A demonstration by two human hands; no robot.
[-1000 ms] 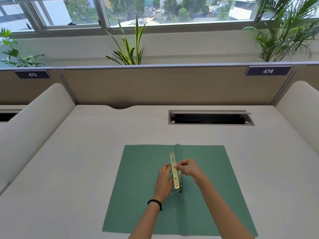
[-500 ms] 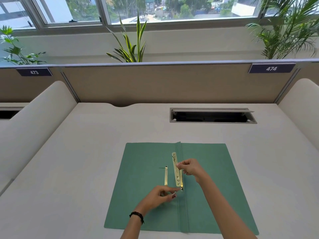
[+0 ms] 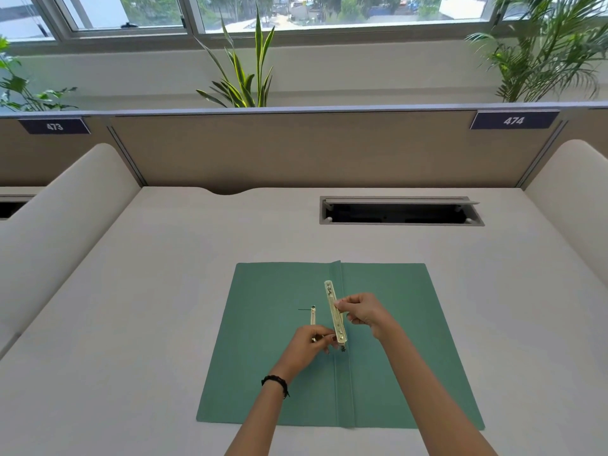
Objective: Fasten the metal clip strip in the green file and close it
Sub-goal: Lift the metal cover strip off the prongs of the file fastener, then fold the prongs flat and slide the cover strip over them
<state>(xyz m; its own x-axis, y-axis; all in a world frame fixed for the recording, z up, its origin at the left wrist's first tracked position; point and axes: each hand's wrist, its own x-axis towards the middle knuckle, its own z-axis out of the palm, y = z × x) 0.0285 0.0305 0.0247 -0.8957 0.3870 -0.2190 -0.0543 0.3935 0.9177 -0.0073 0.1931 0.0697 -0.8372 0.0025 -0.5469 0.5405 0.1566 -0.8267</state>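
The green file [image 3: 269,340] lies open and flat on the desk, its spine fold running toward me. A gold metal clip strip [image 3: 332,304] is held tilted just left of the spine by my right hand [image 3: 362,312], pinched at its middle. A thin metal prong [image 3: 312,315] lies on the left flap with a short dark string at its far end. My left hand [image 3: 309,345] pinches the prong's near end, close to the strip's lower end.
The white desk [image 3: 131,324] is bounded by a tan partition [image 3: 296,149] behind and curved dividers at both sides. An open cable slot [image 3: 399,212] sits at the back right. Plants stand behind the partition.
My left hand left the strip, moved down and left, and now pinches the thin prong's near end. The prong came into view on the left flap. My right hand kept holding the strip.
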